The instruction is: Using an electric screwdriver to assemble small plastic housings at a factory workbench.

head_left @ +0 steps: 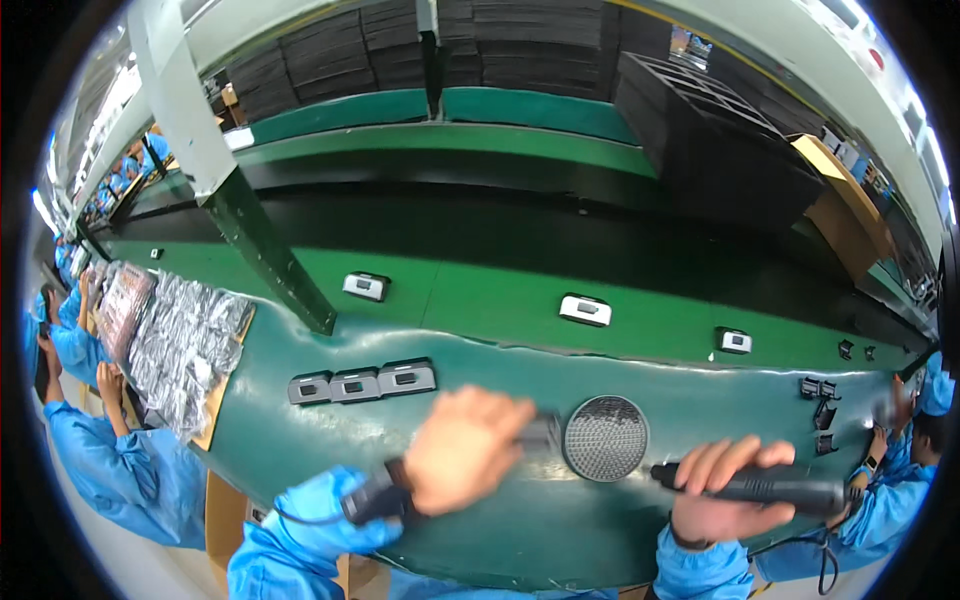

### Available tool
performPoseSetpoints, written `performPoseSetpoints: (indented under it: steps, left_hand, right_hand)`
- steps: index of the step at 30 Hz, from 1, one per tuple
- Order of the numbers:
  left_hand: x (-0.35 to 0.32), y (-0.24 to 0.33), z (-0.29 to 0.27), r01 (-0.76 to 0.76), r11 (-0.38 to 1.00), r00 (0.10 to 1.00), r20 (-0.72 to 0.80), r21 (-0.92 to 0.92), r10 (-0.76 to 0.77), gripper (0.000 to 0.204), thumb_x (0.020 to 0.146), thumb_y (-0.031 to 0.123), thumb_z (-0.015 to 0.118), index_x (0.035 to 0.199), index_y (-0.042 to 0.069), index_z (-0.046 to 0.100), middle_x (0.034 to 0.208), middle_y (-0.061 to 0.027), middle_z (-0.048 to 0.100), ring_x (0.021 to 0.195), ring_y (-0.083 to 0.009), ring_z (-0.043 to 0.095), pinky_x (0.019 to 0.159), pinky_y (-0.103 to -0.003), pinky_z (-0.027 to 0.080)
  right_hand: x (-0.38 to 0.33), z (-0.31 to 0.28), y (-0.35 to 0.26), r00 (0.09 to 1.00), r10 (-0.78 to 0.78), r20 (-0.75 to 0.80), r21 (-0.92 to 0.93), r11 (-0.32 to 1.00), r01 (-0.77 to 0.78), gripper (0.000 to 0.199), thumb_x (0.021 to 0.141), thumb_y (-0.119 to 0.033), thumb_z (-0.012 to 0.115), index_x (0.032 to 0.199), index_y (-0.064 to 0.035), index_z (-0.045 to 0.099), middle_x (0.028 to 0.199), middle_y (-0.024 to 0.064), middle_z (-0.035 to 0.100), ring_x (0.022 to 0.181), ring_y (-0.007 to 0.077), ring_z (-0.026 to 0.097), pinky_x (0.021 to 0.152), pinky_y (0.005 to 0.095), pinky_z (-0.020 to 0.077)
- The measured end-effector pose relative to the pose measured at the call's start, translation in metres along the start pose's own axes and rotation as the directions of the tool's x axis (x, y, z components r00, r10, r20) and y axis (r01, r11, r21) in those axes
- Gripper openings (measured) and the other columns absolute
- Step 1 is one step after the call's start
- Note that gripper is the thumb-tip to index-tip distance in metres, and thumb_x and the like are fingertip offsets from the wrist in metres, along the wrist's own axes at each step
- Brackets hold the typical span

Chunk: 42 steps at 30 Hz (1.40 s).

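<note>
My left hand (462,450) is blurred with motion over the green bench and closes around a small grey part (540,432) that shows at its fingertips. My right hand (722,490) grips a black powered screwdriver (770,487) held level, its tip pointing left toward a round grey mesh disc (606,438) lying on the bench between my hands. A row of three grey rectangular housings (362,383) lies just beyond my left hand. A dark band with a cord sits on my left wrist (375,497).
Three grey housings (366,286) (585,310) (735,341) ride spaced apart on the green conveyor belt (480,300). Silvery bagged parts (185,345) are piled at the left. Workers in blue coats (110,460) (905,470) sit on both sides. Black trays (720,130) are stacked behind.
</note>
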<state>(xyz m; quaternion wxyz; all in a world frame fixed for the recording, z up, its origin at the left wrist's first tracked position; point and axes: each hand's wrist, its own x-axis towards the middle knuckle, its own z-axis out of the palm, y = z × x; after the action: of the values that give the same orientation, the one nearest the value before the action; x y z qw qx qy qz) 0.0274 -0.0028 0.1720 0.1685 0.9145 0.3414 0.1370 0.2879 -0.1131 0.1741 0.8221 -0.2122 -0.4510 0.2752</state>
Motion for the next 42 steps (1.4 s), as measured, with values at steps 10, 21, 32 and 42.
performPoseSetpoints:
  steps: [10,21,32,42]
  left_hand:
    - [0.212,-0.008,0.041,0.193,0.921,0.914,-0.402,0.338,-0.044,0.051,0.072,0.02,0.085,0.12,0.011,0.073,0.11,-0.0131,0.072,0.1,-0.0349,0.065,0.082,-0.045,0.053]
    - [0.2,0.041,0.075,-0.14,0.964,0.87,-0.493,-0.227,0.011,0.053,0.086,-0.004,0.068,0.138,0.0,0.058,0.099,-0.0158,0.062,0.09,-0.0313,0.063,0.081,-0.036,0.052]
    - [0.035,0.004,0.097,-0.254,0.962,0.947,-0.177,0.1,0.269,0.04,0.074,0.014,0.072,0.114,0.01,0.076,0.117,-0.0096,0.068,0.1,-0.0256,0.064,0.088,-0.036,0.052]
    - [0.053,-0.086,0.145,-0.162,0.986,0.986,-0.054,-0.031,0.16,0.035,0.08,0.014,0.073,0.115,0.014,0.077,0.123,-0.0087,0.063,0.104,-0.026,0.057,0.086,-0.039,0.045]
  right_hand:
    - [0.063,-0.127,-0.01,0.933,-0.011,-0.361,-0.217,0.974,-0.072,0.061,0.099,-0.074,0.038,0.114,-0.0158,0.047,0.07,0.0026,0.051,0.052,0.0162,0.052,0.049,0.0329,0.0457]
    - [0.05,-0.145,0.009,0.906,0.086,-0.415,-0.161,0.973,-0.166,0.067,0.094,-0.08,0.039,0.117,-0.0169,0.045,0.071,0.0049,0.054,0.052,0.0185,0.053,0.05,0.0369,0.047]
    - [0.003,-0.058,0.118,0.999,0.011,-0.047,0.026,1.0,-0.01,0.073,0.092,-0.07,0.055,0.121,-0.0052,0.038,0.08,0.0156,0.06,0.057,0.0247,0.062,0.05,0.0395,0.0561]
    - [-0.018,-0.075,0.201,0.987,0.152,-0.054,0.017,0.988,-0.151,0.07,0.093,-0.071,0.054,0.121,-0.009,0.038,0.085,0.0167,0.06,0.062,0.0281,0.063,0.054,0.0428,0.0548]
